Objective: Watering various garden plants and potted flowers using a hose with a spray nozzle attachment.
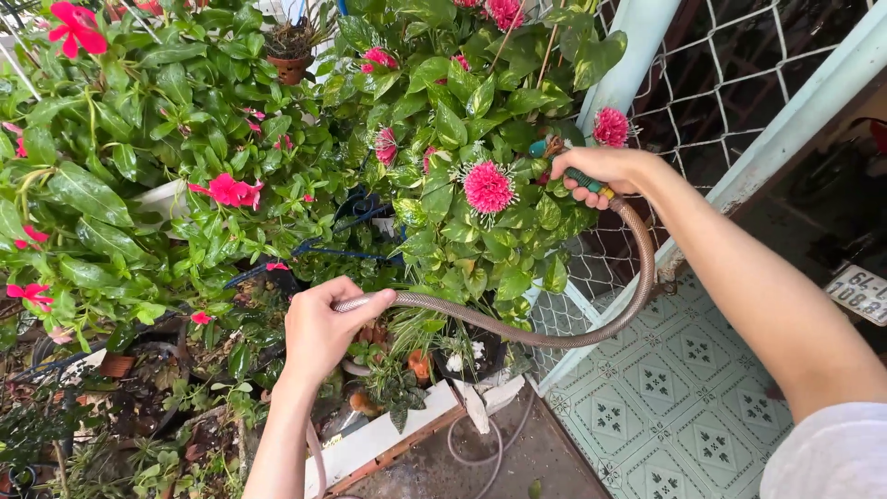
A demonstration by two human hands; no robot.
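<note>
One hose (591, 328) runs between my two hands. Left of its loop, my left hand (319, 328) has its fingers (365, 303) curled around the hose, thumb pressed on top. Further left, pink blossoms dot the leafy plants (139, 139); I count about five clear ones, others blurred. Beneath the hose, small pots (420, 365) hold green sprigs, their rims half buried in leaves. Above the hose's right end, my right hand (605, 174) has fingers closed on the green nozzle (580, 177), mostly hidden. Right of it stands the wire fence (730, 74), with the patterned tile floor (674, 397) below.
</note>
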